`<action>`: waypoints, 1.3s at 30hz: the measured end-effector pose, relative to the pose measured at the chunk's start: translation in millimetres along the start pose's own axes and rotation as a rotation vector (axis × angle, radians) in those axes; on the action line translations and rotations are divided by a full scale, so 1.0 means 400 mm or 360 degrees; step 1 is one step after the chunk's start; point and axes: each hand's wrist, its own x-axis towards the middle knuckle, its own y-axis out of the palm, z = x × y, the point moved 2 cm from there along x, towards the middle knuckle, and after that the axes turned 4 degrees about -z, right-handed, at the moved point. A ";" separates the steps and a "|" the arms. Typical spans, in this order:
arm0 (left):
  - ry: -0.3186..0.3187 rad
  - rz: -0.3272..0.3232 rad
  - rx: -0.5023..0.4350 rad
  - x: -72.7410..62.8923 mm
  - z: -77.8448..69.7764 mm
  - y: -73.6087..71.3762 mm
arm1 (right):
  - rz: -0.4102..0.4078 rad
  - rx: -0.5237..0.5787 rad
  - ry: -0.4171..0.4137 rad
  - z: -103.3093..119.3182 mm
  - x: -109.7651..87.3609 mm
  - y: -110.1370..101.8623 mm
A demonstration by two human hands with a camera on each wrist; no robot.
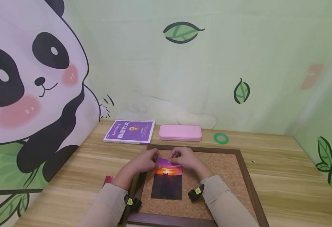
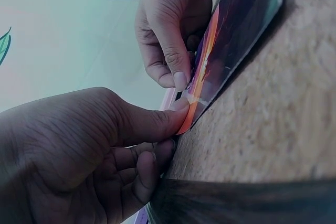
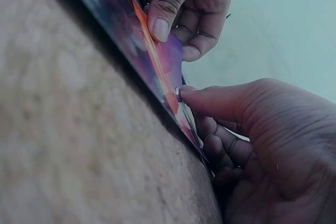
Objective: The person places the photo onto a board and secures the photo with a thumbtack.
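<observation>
A sunset photo (image 1: 166, 186) lies upright on the cork board (image 1: 217, 183), left of its middle. My left hand (image 1: 145, 161) pinches the photo's upper left edge, thumb on the printed face and fingers curled at the edge. At the top right corner my right hand (image 1: 187, 158) holds a small shiny thumbtack (image 3: 178, 94) under the thumb tip, against the photo. The right hand's fingers curl behind the photo's edge, partly hidden. Whether the tack's point is in the cork cannot be seen.
Behind the board's dark wooden frame (image 1: 246, 179) lie a purple book (image 1: 131, 131), a pink case (image 1: 180, 132) and a green tape ring (image 1: 221, 138). A tiny shiny piece (image 1: 253, 161) sits on the table to the right. Something red (image 1: 108, 179) shows beside the left forearm.
</observation>
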 end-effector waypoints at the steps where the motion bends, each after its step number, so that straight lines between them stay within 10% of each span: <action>1: -0.0001 0.0000 0.0003 0.000 0.000 0.000 | -0.0003 0.0003 -0.0001 -0.001 0.000 0.000; 39: -0.0058 0.0021 -0.0052 -0.007 -0.014 -0.004 | -0.0004 0.0048 0.0093 0.012 0.000 0.002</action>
